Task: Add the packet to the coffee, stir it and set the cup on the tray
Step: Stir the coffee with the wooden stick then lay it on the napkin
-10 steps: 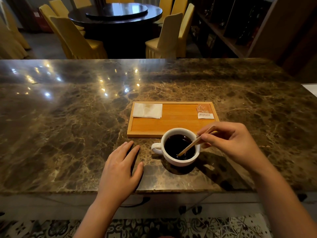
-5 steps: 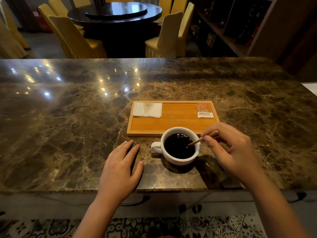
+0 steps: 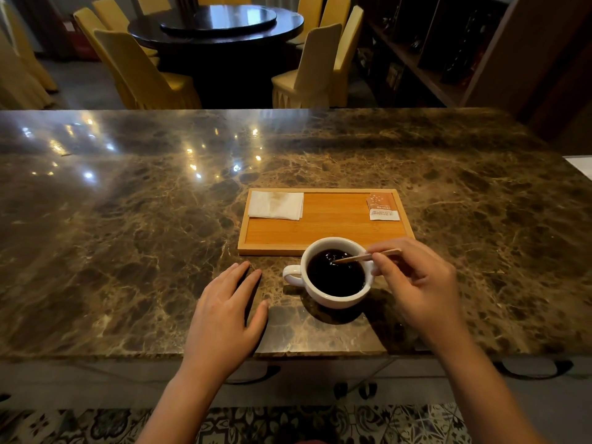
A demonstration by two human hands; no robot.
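Stirring: right hand (image 3: 416, 283) pinches wooden stick (image 3: 368, 256), tip sunk in coffee (image 3: 334, 277)
Left hand (image 3: 224, 315): flat, open, on counter (image 3: 128, 251)
Packet (image 3: 383, 206): print unreadable
Cup (image 3: 333, 272): right rim hidden

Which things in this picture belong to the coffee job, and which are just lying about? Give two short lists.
Belong to the job:
white cup of coffee
stir stick, held in the right hand
packet
wooden tray

Just lying about:
folded napkin on the tray
round dining table
yellow chairs
left hand, resting flat on the counter
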